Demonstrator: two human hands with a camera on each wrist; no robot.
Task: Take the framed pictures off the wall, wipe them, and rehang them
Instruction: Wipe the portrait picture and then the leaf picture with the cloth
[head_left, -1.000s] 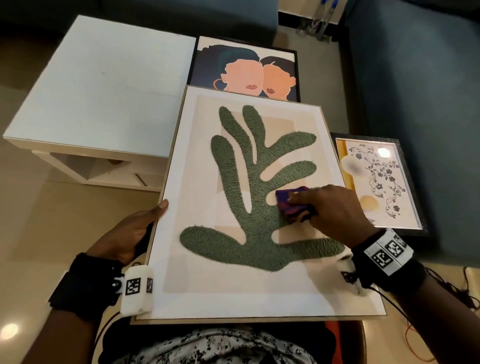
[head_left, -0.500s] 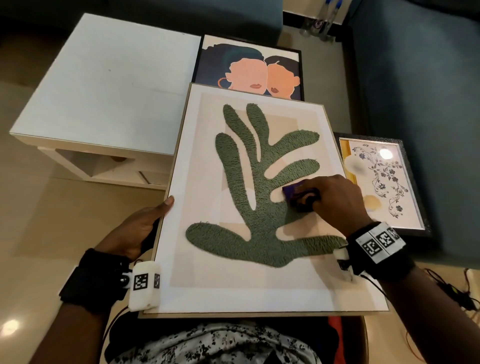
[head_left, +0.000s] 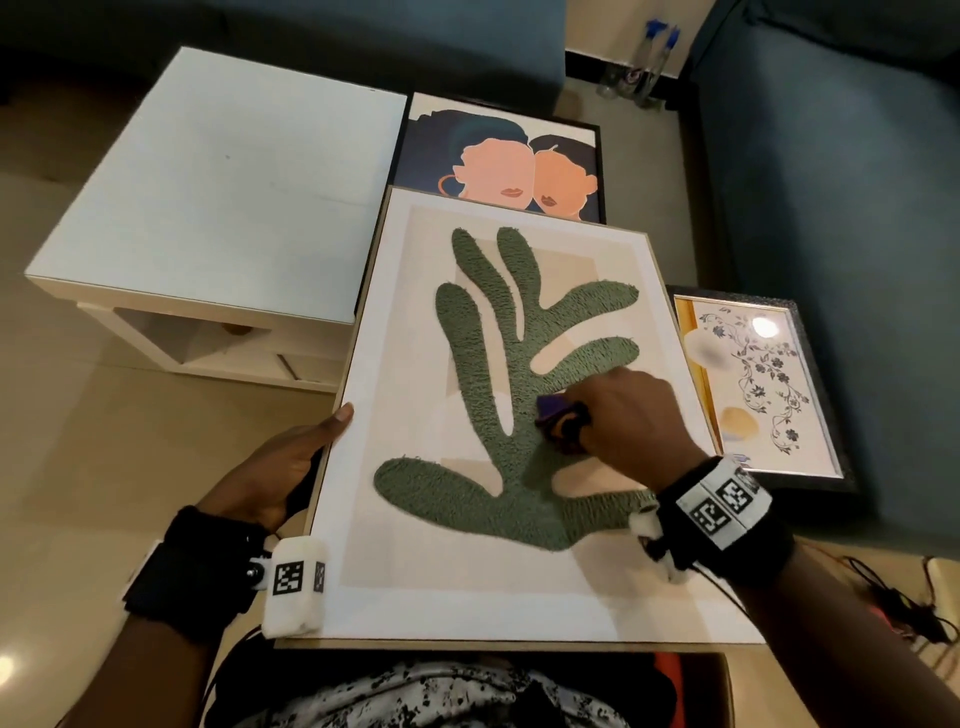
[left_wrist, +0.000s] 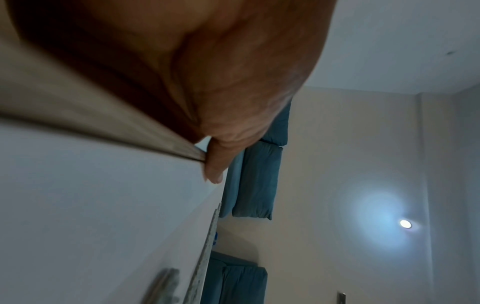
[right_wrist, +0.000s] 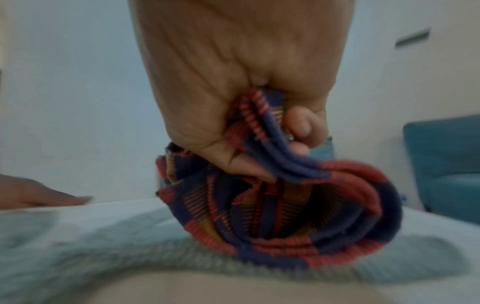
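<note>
The leaf picture (head_left: 498, 426), a large light-framed print of a green tufted leaf shape, lies face up across the person's lap, its near edge over the patterned shirt (head_left: 415, 696) and its far edge overlapping the portrait picture (head_left: 498, 161). The right hand (head_left: 631, 426) has its fingers curled tight round a bunched cloth (head_left: 558, 421), woven in blue, red and orange, and presses it onto the green shape near the middle of the print. Against the frames from half a second and a second ago, the cloth has travelled leftward, from the pale gap beside the right-hand lobes onto the central stem. The left hand (head_left: 280, 467) has kept its place on the left edge of the frame: thumb lying on the white border, fingers wrapped under the rim, which the left wrist view shows as a wooden edge (left_wrist: 103, 123) pinched against the palm (left_wrist: 207, 82).

Edges: the print's right border runs just beside the floral picture (head_left: 758, 384), a smaller dark-framed piece lying flat on the floor, and partly covers its left side. The far left corner comes close to the white side table (head_left: 218, 192). A blue sofa (head_left: 831, 182) fills the right side and another stretch of blue upholstery the far side. Bare tiled floor (head_left: 130, 441) lies open to the left of the holding hand, and two spray bottles (head_left: 644, 62) stand on the far floor by the wall. Cables (head_left: 893, 603) trail on the floor at the near right.
</note>
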